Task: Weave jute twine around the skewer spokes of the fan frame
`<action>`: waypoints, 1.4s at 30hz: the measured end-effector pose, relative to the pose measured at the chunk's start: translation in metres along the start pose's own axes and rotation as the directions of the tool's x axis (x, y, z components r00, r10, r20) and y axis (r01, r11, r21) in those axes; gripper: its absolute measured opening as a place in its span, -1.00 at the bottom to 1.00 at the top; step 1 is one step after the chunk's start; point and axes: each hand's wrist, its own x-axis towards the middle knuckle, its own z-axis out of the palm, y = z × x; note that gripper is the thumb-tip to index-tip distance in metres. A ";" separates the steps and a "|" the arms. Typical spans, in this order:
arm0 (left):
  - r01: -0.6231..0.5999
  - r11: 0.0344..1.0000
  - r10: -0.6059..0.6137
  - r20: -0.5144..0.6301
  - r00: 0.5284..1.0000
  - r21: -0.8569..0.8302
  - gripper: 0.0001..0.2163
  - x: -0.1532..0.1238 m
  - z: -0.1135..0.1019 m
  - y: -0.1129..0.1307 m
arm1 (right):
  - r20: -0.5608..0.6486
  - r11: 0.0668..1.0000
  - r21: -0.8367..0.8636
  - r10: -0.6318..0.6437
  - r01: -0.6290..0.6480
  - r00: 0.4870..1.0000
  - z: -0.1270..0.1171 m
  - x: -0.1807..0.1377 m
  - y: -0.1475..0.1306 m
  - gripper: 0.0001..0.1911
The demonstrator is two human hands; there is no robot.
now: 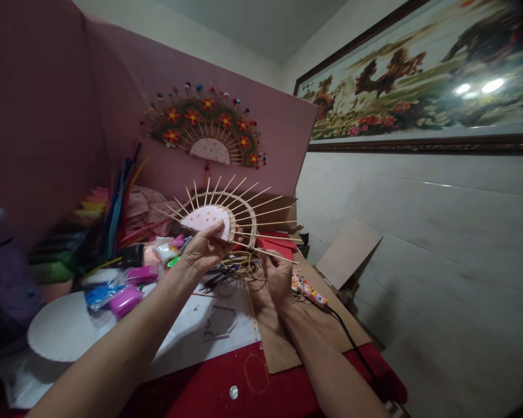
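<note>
Pinching the stick fan (221,215) by its dotted base (201,219) in the left grip (207,247), above the tabletop (209,383); cannot tell whether pinching twine (253,217) in the right grip (277,274). Could bend sticks (272,223) by tugging unevenly.

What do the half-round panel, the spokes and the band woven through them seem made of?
Half-round panel: probably fabric, from its soft matte face with reddish dots. Spokes: likely bamboo or wood, straw-pale, thin and straight. Woven band: perhaps twine, dull tan, ropelike strands.

Painting (377,78), up and right of the right grip (278,276): small dark marks (308,86), too tiny to read
Packets (126,301), left of that grip: nothing legible
</note>
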 end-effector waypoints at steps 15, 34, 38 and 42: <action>0.141 0.990 -0.138 0.160 0.977 -0.010 -0.94 -0.016 0.011 -0.005 | 0.019 0.998 0.010 0.057 -0.057 0.998 0.007 -0.005 -0.009 -0.70; 0.068 0.997 -0.056 0.205 0.977 -0.048 -0.90 -0.027 0.029 -0.022 | 0.205 0.999 -0.049 0.018 -0.008 0.979 0.008 -0.007 -0.003 -0.60; -0.042 0.998 0.048 0.170 0.984 -0.038 -0.93 -0.026 0.033 -0.024 | 0.065 0.981 -0.191 -0.013 0.025 0.998 0.002 0.001 0.007 -0.69; -0.149 0.987 0.155 0.102 0.983 -0.060 -0.97 -0.022 0.032 -0.027 | -0.129 0.919 -0.384 -0.152 0.092 0.980 -0.004 0.006 0.010 -0.70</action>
